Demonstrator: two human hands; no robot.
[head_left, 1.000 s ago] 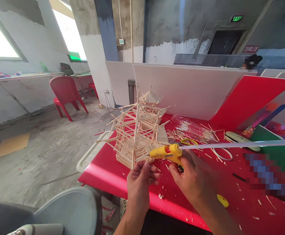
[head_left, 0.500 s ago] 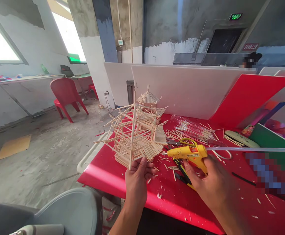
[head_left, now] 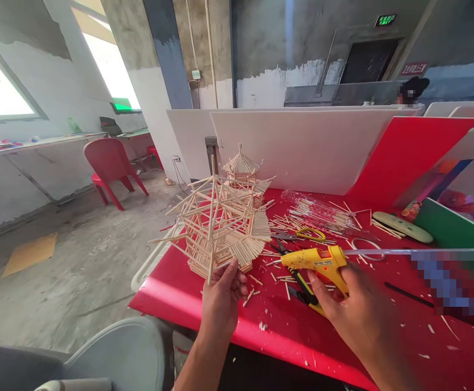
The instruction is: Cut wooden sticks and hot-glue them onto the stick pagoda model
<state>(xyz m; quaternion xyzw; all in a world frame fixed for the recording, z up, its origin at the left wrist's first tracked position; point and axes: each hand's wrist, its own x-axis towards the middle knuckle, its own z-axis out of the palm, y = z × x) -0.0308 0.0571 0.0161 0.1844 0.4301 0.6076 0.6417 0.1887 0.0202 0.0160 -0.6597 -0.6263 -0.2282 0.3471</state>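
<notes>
A wooden stick pagoda model (head_left: 240, 239) stands near the left side of the red table. My left hand (head_left: 223, 288) is closed at its near lower edge, thumb and fingers pinching a thin stick beside a long upright one. My right hand (head_left: 345, 298) is wrapped round the handle of a yellow glue gun (head_left: 318, 259), whose nozzle points left toward the model without touching it. A long clear glue stick (head_left: 391, 251) extends from the gun's back. Below the gun lie black-and-yellow pliers (head_left: 304, 285); yellow-handled scissors (head_left: 310, 234) lie behind it.
Loose sticks and a plastic bag of sticks (head_left: 322, 213) lie on the red table (head_left: 277, 336). A green oval case (head_left: 402, 227) is at right. White boards (head_left: 297, 152) stand behind. A grey round stool (head_left: 118, 353) is at lower left. A person (head_left: 411, 92) is beyond the boards.
The camera view has shifted slightly. My left hand has moved a little left, with its fingers now at a thin stick on the model's edge. The glue gun stays in my right hand.
</notes>
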